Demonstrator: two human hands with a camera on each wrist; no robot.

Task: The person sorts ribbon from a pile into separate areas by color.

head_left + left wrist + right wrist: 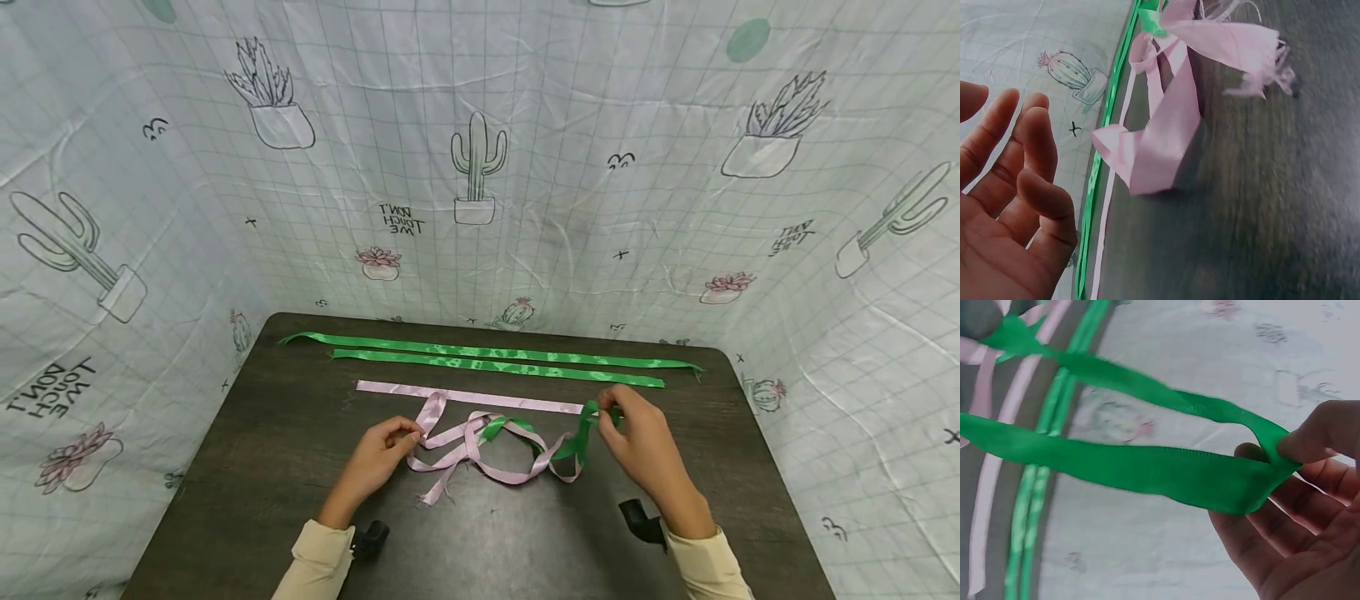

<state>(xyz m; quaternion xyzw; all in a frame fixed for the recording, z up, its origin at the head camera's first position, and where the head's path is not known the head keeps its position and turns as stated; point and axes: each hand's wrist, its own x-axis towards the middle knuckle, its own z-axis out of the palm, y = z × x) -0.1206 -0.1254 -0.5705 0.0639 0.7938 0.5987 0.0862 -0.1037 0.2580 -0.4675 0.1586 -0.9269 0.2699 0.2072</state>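
My right hand [637, 437] pinches a bend of green ribbon [1166, 469] between thumb and fingers, raising it in a loop. This ribbon is looped through a pink ribbon [513, 477] that lies in a loose ring on the table. My left hand [382, 454] is beside the pink ribbon's folded left end; the left wrist view has its fingers [1038, 137] loosely bent, with nothing between them and the pink ribbon [1166, 144] a little apart. A frayed pink tail [431, 497] points toward the front.
Two long green ribbons [495, 367] lie straight along the back of the dark table [247, 467]. A straight pink ribbon [517, 402] runs in front of them. White cloth [555, 208] printed with cacti hangs around the back and sides. A dark wrist device [641, 521] sits by the right cuff.
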